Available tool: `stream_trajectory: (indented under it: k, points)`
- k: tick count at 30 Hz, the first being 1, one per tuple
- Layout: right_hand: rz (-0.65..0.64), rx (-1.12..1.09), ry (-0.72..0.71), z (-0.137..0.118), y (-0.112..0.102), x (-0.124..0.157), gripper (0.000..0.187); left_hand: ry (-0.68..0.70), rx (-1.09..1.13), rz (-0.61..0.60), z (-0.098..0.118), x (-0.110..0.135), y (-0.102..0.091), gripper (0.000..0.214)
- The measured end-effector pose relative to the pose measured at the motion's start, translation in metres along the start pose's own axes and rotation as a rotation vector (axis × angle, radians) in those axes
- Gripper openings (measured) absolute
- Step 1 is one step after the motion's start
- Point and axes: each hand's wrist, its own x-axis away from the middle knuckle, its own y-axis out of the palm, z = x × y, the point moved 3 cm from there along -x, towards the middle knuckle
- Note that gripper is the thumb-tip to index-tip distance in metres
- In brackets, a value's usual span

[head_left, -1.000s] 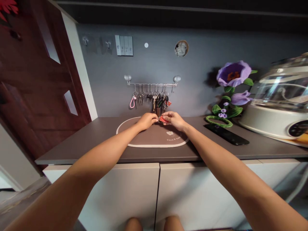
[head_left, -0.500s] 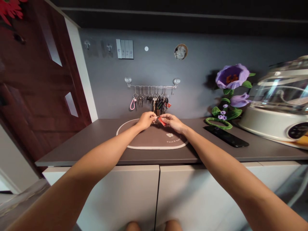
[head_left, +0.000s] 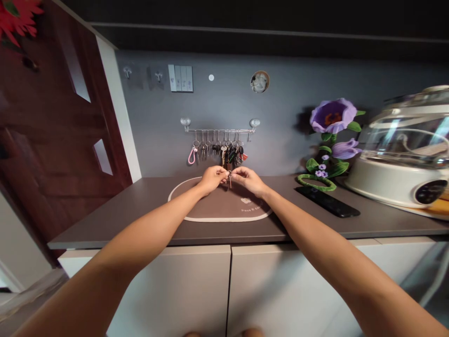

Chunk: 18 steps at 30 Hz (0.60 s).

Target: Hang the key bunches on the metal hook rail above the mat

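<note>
My left hand (head_left: 213, 179) and my right hand (head_left: 247, 179) meet over an oval brown mat (head_left: 206, 208) with a pale border. Both are closed, thumb and fingers pinching a small key ring (head_left: 230, 173) between them. Below the ring dangle thin keys (head_left: 229, 182), too small to count. Just behind my hands, several bunches of keys hang from a clear hook rail (head_left: 219, 130) on the wall. Among them are a pink strap (head_left: 191, 156) at the left and a red tag (head_left: 244, 157) at the right.
A black phone (head_left: 328, 201) lies on the counter (head_left: 115, 210) to the right. Behind it stand purple fluffy flowers (head_left: 333, 116) with a green ring base. At far right is a white appliance with a clear dome (head_left: 407, 140). A dark shelf (head_left: 245, 28) overhangs the wall.
The red tag held in my right fingers has dropped out of clear view, and those fingers have moved in to the key ring. My left hand keeps its pinch. The view has shifted slightly.
</note>
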Motion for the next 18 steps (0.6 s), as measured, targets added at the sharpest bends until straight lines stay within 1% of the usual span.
stream_trajectory:
  k: [3, 6, 9, 12, 15, 18]
  points:
    - [-0.002, 0.003, 0.019, 0.000, 0.000, 0.001, 0.028, 0.016, -0.021, -0.019, -0.003, 0.000, 0.001, 0.012]
    - [-0.007, -0.012, 0.013, 0.001, 0.001, 0.001, 0.030, 0.073, -0.072, -0.043, -0.005, -0.002, 0.002, 0.017]
    - [-0.015, -0.013, -0.022, 0.000, 0.000, 0.001, 0.031, 0.137, -0.125, -0.066, -0.005, -0.002, 0.003, 0.023]
    - [-0.009, -0.021, -0.065, 0.001, -0.002, -0.001, 0.031, 0.166, -0.184, -0.059, -0.002, -0.001, 0.003, 0.027]
    - [0.038, -0.049, -0.078, 0.003, -0.008, -0.003, 0.030, 0.227, -0.366, -0.023, 0.002, 0.001, 0.002, 0.027]
    - [0.110, -0.120, -0.068, 0.004, -0.014, -0.004, 0.030, 0.326, -0.613, -0.057, 0.005, 0.002, 0.001, 0.023]
